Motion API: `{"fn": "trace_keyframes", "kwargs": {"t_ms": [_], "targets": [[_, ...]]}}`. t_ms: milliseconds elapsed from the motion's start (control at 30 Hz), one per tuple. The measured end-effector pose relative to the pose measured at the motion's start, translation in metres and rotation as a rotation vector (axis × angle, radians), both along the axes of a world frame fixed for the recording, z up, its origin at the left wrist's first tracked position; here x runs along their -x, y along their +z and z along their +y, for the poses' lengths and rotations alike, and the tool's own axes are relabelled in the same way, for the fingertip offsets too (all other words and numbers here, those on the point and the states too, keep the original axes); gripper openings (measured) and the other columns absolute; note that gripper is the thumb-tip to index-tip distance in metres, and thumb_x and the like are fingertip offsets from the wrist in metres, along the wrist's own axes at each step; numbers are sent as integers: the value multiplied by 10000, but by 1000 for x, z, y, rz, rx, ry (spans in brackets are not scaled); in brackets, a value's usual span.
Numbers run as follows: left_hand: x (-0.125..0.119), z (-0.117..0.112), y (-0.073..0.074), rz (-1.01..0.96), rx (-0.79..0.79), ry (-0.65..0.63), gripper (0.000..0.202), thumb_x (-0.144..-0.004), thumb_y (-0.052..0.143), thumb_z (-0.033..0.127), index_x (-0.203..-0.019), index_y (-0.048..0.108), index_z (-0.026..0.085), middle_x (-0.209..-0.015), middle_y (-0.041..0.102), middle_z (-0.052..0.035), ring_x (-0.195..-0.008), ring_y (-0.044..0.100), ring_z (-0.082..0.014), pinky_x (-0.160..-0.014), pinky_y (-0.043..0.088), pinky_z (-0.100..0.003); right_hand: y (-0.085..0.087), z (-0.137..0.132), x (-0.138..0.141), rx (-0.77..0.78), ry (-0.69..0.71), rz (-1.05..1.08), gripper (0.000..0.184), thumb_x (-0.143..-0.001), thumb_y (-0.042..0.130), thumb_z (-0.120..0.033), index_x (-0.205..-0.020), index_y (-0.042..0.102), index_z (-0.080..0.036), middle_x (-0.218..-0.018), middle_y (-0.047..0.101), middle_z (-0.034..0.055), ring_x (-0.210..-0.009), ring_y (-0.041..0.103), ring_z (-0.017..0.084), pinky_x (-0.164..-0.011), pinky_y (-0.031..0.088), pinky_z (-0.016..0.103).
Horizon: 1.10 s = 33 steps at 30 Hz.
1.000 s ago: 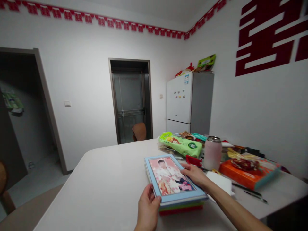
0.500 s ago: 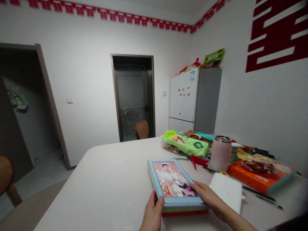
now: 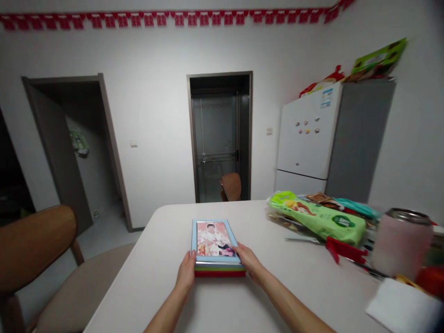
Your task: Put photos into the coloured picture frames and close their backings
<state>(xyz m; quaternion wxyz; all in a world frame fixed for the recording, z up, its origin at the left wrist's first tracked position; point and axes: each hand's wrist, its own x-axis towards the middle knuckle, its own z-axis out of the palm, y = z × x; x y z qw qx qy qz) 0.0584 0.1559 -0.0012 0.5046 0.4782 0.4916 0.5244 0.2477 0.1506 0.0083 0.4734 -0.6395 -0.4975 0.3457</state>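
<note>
A stack of picture frames (image 3: 219,273) rests at or just over the white table (image 3: 166,259); I cannot tell whether it touches. On top is a light blue picture frame (image 3: 194,240) with a pinkish portrait photo, and green and red edges show beneath it. My left hand (image 3: 187,270) grips the near left side, thumb along the edge. The near right side is held by my right hand (image 3: 249,261), thumb on the blue border. Both hands' other fingers are partly hidden by the stack.
To the right lie a green tissue pack (image 3: 322,219), a red-handled tool (image 3: 347,249), a pink tumbler (image 3: 400,243) and white paper (image 3: 402,303). A wooden chair (image 3: 38,245) stands at the left, another chair (image 3: 231,186) beyond the far edge. A fridge (image 3: 305,148) is behind.
Both hands have carried the stack of picture frames left and farther across the table, away from the clutter. The camera view has turned left.
</note>
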Motion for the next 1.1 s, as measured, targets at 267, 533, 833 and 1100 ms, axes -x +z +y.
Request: {"fn": "trace_keyframes", "kwargs": {"t_ms": [267, 533, 833, 1100], "targets": [[24, 5, 2, -12, -31, 126, 439, -686, 558, 414, -1025, 508, 139, -955, 614, -100, -1050, 459, -260, -858, 344, -324, 3, 31, 16, -30, -26, -67, 300, -791, 457, -293, -1054, 474, -150, -1055, 511, 61, -895, 516, 173, -752, 431, 377], [12, -16, 73, -137, -228, 73, 613, -632, 603, 176, -1193, 359, 147, -582, 494, 70, -574, 510, -100, -622, 392, -216, 54, -18, 62, -398, 116, 115, 651, -718, 436, -226, -1302, 146, -227, -602, 472, -70, -510, 436, 91, -548, 389, 236], [-13, -75, 116, -497, -414, -382, 784, -615, 610, 181, -1269, 188, 274, -610, 452, 88, -481, 438, -66, -487, 390, -207, 102, -79, 90, -562, 424, 656, 734, -625, 447, -113, -1280, 183, -315, -494, 410, -99, -444, 336, 69, -447, 296, 196], [-2, -55, 93, -467, -39, -239, 450, -618, 535, 558, -761, 522, 131, -451, 443, 72, -364, 346, -27, -377, 206, -149, 73, -60, 84, -230, 287, 785, 274, -677, 467, -416, -755, 560, -171, -479, 470, -56, -375, 363, 48, -385, 272, 185]]}}
